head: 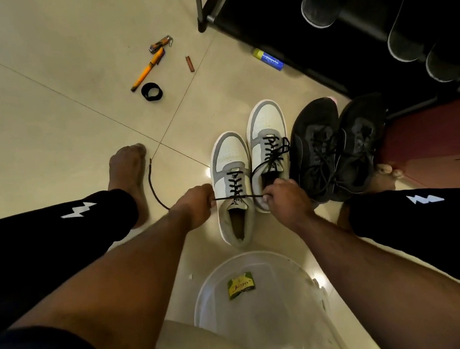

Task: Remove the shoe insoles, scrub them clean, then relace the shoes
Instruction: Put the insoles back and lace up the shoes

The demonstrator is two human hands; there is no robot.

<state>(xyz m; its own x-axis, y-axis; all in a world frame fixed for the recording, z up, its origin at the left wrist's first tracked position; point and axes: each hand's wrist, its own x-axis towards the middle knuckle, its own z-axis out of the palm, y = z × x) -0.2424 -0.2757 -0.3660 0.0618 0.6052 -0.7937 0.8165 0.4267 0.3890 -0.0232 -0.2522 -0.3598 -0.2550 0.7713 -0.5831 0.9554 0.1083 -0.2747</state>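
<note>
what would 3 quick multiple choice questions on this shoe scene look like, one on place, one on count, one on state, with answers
1. Where does the clear plastic tub sit?
A. on the shoe rack
B. on the floor, nearer the person than the shoes
C. behind the black shoes

2. How many shoes stand on the floor by the hands?
A. two
B. three
C. four

3. What are the hands doing?
A. each grips one end of the black lace
B. both rest open on the floor
C. both hold the tub

Answers:
1 B, the tub lies below the near white shoe in the view.
2 C, two white shoes and two black shoes stand side by side.
3 A, the left hand and right hand pull the lace taut across the near white shoe.
</note>
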